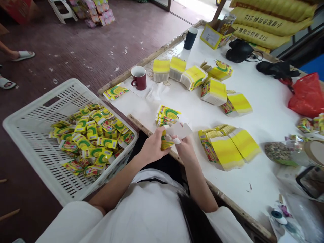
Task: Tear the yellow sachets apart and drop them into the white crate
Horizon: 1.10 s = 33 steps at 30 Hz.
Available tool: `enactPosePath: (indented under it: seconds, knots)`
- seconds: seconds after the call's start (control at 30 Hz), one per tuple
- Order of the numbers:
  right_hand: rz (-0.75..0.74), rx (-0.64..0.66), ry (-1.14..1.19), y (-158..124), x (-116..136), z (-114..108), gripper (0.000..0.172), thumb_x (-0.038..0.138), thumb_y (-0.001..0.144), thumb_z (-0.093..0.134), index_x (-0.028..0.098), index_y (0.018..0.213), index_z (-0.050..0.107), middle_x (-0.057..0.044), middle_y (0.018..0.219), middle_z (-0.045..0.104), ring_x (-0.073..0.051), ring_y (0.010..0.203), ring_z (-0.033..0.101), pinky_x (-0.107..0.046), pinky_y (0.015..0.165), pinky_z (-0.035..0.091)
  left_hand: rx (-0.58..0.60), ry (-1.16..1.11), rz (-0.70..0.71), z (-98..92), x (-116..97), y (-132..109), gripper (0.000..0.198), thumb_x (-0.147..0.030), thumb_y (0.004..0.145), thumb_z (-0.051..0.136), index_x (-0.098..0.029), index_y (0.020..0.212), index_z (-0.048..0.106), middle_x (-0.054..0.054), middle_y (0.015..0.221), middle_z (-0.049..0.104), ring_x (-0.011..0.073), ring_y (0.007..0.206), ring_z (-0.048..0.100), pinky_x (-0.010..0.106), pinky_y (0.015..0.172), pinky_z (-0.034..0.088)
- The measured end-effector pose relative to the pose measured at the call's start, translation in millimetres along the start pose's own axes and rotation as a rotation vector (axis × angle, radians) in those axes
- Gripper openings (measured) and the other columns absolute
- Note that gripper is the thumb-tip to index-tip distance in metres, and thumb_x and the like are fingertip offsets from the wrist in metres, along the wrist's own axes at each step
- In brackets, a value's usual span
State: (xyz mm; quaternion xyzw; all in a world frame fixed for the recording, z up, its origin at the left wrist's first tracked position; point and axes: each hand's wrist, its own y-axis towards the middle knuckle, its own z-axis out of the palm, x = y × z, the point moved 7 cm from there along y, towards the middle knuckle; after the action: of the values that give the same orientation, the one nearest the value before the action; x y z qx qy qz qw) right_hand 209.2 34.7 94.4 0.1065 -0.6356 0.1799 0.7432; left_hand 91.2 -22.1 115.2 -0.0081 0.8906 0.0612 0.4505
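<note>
At the near table edge, found left hand (152, 148) closed on the yellow end of one small printed carton (178, 130) and right hand (186, 150) pinching its white flap, carton held just above the white tabletop (265, 98), judged to leave both faces free for handling. Noted one white slatted crate (37, 111) set tight beside the left arm, likely for short reach, with loose yellow packs (91, 141) too numerous to count. Counted one small pile of printed cards (167, 114) just beyond the hands, at least seven stacks of flat yellow blanks (225, 150) farther out, one red mug (138, 77) and one dark mug (190, 37).
</note>
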Motion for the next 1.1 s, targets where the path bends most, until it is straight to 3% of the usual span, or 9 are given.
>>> enactPosePath:
  seconds: [0.07, 0.13, 0.27, 0.37, 0.47, 0.57, 0.73, 1.0, 1.1]
  knots:
    - [0.198, 0.155, 0.153, -1.2, -14.6, 14.5, 0.066, 0.065, 0.076, 0.073, 0.025, 0.126, 0.061, -0.012, 0.120, 0.070, -0.033, 0.110, 0.067, -0.050, 0.094, 0.057, -0.028, -0.003, 0.122, 0.6, -5.6, -0.2, 0.064, -0.018, 0.074, 0.069, -0.024, 0.131, 0.040, 0.013, 0.124, 0.061, 0.0319, 0.117, 0.064, 0.044, 0.093, 0.054]
    - [0.232, 0.216, 0.181, -1.2, -15.8, 20.2, 0.065, 0.071, 0.071, 0.075, 0.025, 0.117, 0.067, -0.011, 0.111, 0.073, -0.032, 0.104, 0.069, -0.049, 0.089, 0.060, -0.048, 0.002, 0.183, -1.6, -7.8, -0.2, 0.057, -0.014, 0.071, 0.067, -0.025, 0.123, 0.046, 0.012, 0.122, 0.061, 0.0319, 0.117, 0.064, 0.042, 0.091, 0.054]
    - [0.063, 0.160, 0.007, 0.6, 0.3, 13.5, 0.064, 0.075, 0.075, 0.070, 0.027, 0.118, 0.068, -0.009, 0.109, 0.073, -0.032, 0.111, 0.067, -0.047, 0.093, 0.059, -0.037, -0.008, 0.122, -2.5, 0.6, 1.3, 0.052, -0.013, 0.068, 0.068, -0.028, 0.115, 0.051, 0.005, 0.111, 0.063, 0.0282, 0.103, 0.067, 0.037, 0.082, 0.054]
    - [-0.059, 0.246, -0.194, -7.3, 10.7, 18.2, 0.054, 0.061, 0.087, 0.066, 0.028, 0.130, 0.063, -0.011, 0.126, 0.069, -0.032, 0.126, 0.061, -0.048, 0.107, 0.051, -0.019, -0.103, 0.043, 4.6, 11.9, 4.3, 0.063, -0.016, 0.066, 0.073, -0.027, 0.123, 0.050, 0.004, 0.101, 0.064, 0.0281, 0.092, 0.067, 0.039, 0.079, 0.054]
    - [-0.201, 0.313, -0.392, -15.0, 13.6, 23.4, 0.048, 0.037, 0.096, 0.058, 0.028, 0.143, 0.056, -0.013, 0.150, 0.054, -0.029, 0.144, 0.045, -0.049, 0.120, 0.038, -0.111, -0.216, 0.047, 5.4, 19.0, 7.1, 0.065, -0.016, 0.062, 0.078, -0.023, 0.122, 0.055, 0.008, 0.106, 0.064, 0.0319, 0.104, 0.063, 0.047, 0.093, 0.053]
    - [-0.304, 0.201, -0.502, -13.2, 12.5, 14.7, 0.048, 0.023, 0.100, 0.044, 0.030, 0.147, 0.053, -0.010, 0.156, 0.048, -0.027, 0.148, 0.041, -0.049, 0.121, 0.036, -0.227, -0.220, 0.038, -4.1, 25.4, 4.7, 0.066, -0.010, 0.056, 0.078, -0.021, 0.119, 0.059, 0.012, 0.120, 0.061, 0.0368, 0.121, 0.056, 0.054, 0.106, 0.044]
    - [-0.312, 0.250, -0.652, -9.2, 6.1, 7.2, 0.057, 0.024, 0.099, 0.051, 0.029, 0.155, 0.041, -0.012, 0.163, 0.037, -0.029, 0.152, 0.034, -0.049, 0.118, 0.038, -0.172, -0.056, 0.006, -23.2, 27.0, -2.3, 0.055, -0.022, 0.065, 0.083, -0.024, 0.116, 0.062, 0.008, 0.109, 0.069, 0.0321, 0.106, 0.066, 0.047, 0.096, 0.051]
    - [-0.298, 0.473, -0.655, -3.2, 17.7, -4.0, 0.026, 0.028, 0.091, 0.067, 0.028, 0.116, 0.071, -0.014, 0.144, 0.057, -0.031, 0.136, 0.055, -0.047, 0.106, 0.049, -0.029, 0.129, 0.087, -38.4, 15.5, 7.2, 0.055, -0.039, 0.064, 0.086, -0.024, 0.113, 0.067, 0.009, 0.107, 0.074, 0.0317, 0.099, 0.070, 0.042, 0.091, 0.054]
    - [-0.268, 0.405, -0.630, -0.3, 14.8, 0.0, 0.022, 0.028, 0.087, 0.070, 0.026, 0.109, 0.068, -0.013, 0.139, 0.059, -0.033, 0.136, 0.054, -0.050, 0.106, 0.048, -0.064, 0.159, 0.076, -39.2, 13.4, 8.1, 0.055, -0.038, 0.064, 0.086, -0.023, 0.113, 0.067, 0.010, 0.105, 0.074, 0.0326, 0.100, 0.070, 0.043, 0.092, 0.053]
